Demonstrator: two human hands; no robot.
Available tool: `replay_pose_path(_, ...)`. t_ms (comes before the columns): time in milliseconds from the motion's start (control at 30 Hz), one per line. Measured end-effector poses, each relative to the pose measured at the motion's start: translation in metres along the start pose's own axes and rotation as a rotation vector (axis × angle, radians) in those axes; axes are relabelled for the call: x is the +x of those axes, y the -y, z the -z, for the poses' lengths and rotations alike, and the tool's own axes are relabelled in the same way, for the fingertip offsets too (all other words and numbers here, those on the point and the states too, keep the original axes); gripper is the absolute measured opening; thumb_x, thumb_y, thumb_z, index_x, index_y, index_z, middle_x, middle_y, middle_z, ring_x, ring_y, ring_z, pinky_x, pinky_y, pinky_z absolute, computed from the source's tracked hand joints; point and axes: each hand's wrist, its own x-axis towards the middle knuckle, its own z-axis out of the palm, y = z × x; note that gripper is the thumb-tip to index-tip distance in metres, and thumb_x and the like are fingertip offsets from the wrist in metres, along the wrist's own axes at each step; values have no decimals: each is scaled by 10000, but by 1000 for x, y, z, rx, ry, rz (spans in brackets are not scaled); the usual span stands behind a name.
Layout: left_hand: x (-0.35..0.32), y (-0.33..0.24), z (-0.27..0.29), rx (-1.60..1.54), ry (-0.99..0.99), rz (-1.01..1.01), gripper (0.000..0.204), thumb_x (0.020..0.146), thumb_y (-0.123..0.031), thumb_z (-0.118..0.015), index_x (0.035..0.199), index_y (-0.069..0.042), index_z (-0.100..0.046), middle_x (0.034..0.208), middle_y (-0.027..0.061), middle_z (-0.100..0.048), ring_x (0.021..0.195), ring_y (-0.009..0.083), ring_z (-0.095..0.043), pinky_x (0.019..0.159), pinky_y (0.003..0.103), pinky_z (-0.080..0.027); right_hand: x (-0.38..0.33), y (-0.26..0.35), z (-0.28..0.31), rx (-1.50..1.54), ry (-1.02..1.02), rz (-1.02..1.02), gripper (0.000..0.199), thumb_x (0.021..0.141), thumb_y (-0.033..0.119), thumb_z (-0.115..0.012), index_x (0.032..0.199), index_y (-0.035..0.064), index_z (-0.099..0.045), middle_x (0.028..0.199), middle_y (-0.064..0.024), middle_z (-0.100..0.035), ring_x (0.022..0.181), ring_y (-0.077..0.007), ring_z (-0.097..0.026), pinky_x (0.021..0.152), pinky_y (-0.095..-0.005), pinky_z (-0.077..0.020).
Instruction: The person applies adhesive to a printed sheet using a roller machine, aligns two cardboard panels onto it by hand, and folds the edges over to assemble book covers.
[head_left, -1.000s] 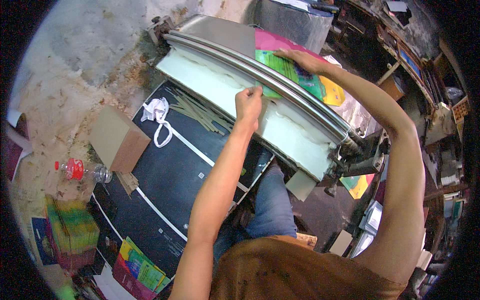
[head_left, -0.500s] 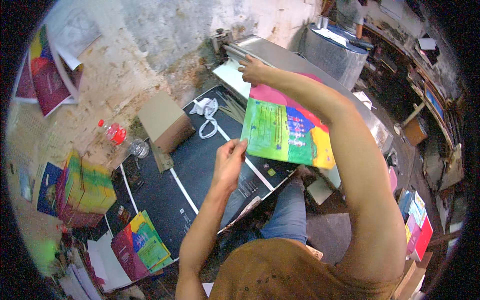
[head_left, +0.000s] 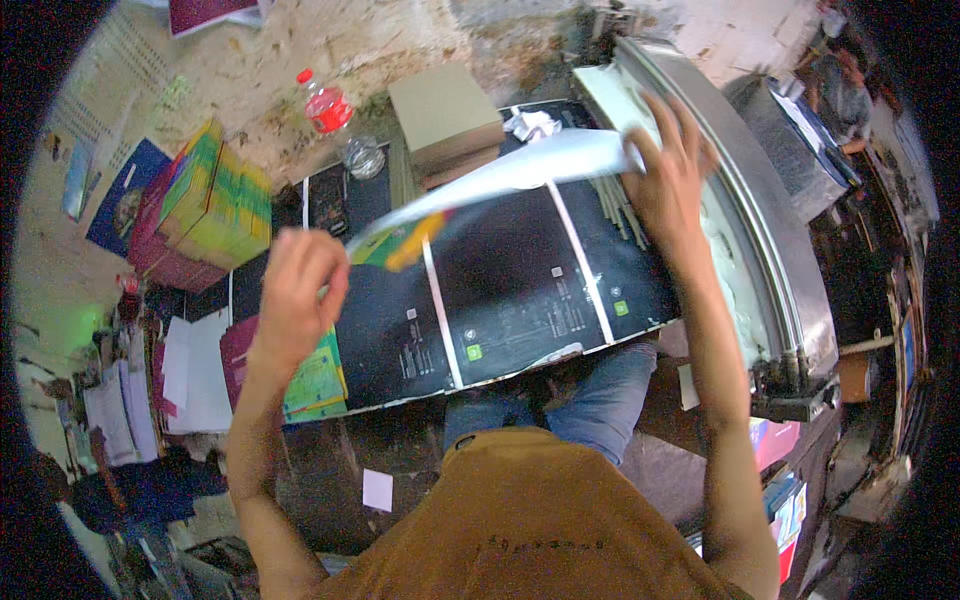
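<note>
Between my two hands, above the black tabletop, a printed sheet is held up, bowed and blurred. Its white back faces me, and a strip of green and orange print shows under its left part. The fingers of my left hand are closed at the sheet's left end. My right hand pinches the other end with thumb and fingers, beside a long metal-edged machine with a pale bed. Below my left hand lie green and maroon printed covers, partly hidden by my forearm.
A stack of colourful booklets stands at the left. Behind the sheet sit a brown cardboard block, a red-labelled plastic bottle and a crumpled white cloth. White papers lie at the near left. Another person is at the far right.
The sheet has swung left, away from the machine, and now shows its white back. My left hand has moved left with one end; my view has turned right.
</note>
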Motion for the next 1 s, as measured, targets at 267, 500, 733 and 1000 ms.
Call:
replay_pose_path(267, -155, -11, -116, -174, 333, 184, 153, 792, -114, -756, 908, -85, -661, 1039, 100, -562, 988, 306, -544, 819, 437, -431, -214, 48, -44, 175, 404, -199, 423, 650, -47, -701, 1021, 147, -641, 1558, -99, -442, 1477, -348, -334, 1095, -541, -254)
replay_pose_path(500, -44, 58, -153, -275, 300, 206, 461, 776, -329, -817, 1063, -49, -588, 1073, 167, -569, 1039, 375, -579, 923, 461, -462, -235, 53, -57, 157, 712, -211, 381, 794, -22, -607, 1131, 154, -641, 1593, -151, -354, 1497, -407, -278, 1070, -708, -287)
replay_pose_path(733, 111, 145, -236, 240, 206, 131, 659, 870, -458, -720, 1323, -2, -575, 1439, 207, -540, 1370, 355, -487, 1094, 504, -412, -195, 51, -30, 104, 982, -106, 620, 766, 85, -731, 1349, 180, -541, 1636, -191, -265, 1519, -453, -208, 1101, -758, -251)
replay_pose_path(1000, 106, 153, -230, 170, 145, 111, 409, 892, -406, -740, 1202, -140, -722, 1273, 204, -665, 1237, 370, -603, 1061, 495, -471, -89, 57, -49, 416, 299, -222, 562, 818, 159, -773, 1348, 166, -586, 1491, -106, -508, 1357, -351, -450, 1076, -566, -344)
